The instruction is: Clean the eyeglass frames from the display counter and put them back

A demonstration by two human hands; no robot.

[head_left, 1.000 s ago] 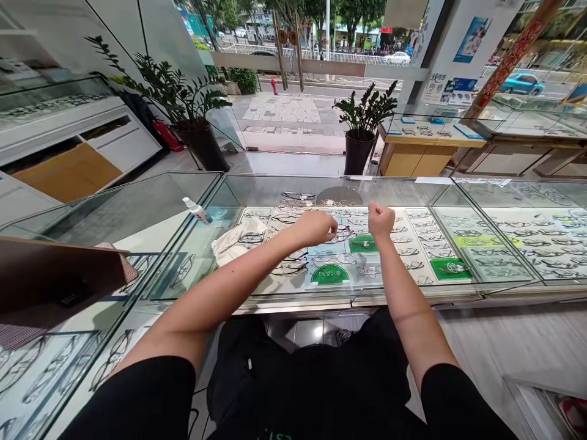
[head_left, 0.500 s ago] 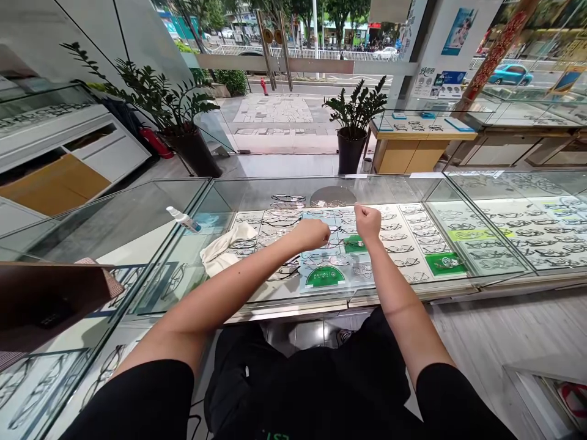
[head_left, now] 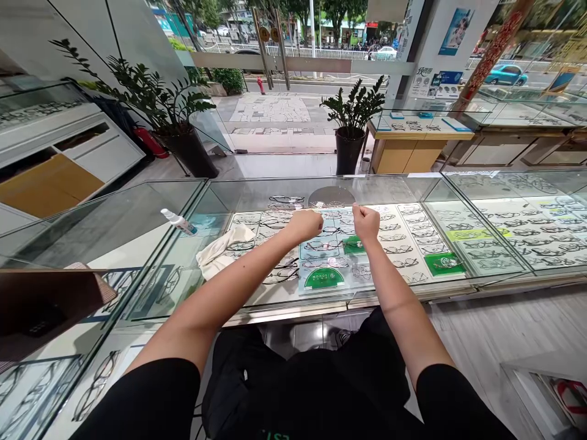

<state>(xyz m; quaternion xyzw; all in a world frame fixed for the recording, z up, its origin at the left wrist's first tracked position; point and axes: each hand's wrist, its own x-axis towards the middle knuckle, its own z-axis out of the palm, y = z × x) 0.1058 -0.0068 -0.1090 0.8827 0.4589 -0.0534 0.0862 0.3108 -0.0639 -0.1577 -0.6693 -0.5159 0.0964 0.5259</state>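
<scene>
My left hand (head_left: 306, 225) is closed over the glass display counter (head_left: 215, 211), its fingers curled. Facing it a little to the right, my right hand (head_left: 366, 222) is also held in a fist, thumb side up. A gap parts the two hands. Whatever is in either one, if anything, is hidden or too small to make out. Below them, under the glass, lie rows of eyeglasses (head_left: 398, 249) and a green card (head_left: 354, 245). A cream cloth (head_left: 220, 250) lies left of my left forearm.
A small white spray bottle (head_left: 178, 221) lies on the glass at the left. Beyond it, a dark brown box-like object (head_left: 50, 311) stands at the left edge. A round grey disc (head_left: 331, 197) is just past my hands. Potted plants (head_left: 349, 146) stand behind the counter.
My left hand has moved slightly up and to the left, away from the right one. My right hand stays nearly in place. The view has shifted slightly.
</scene>
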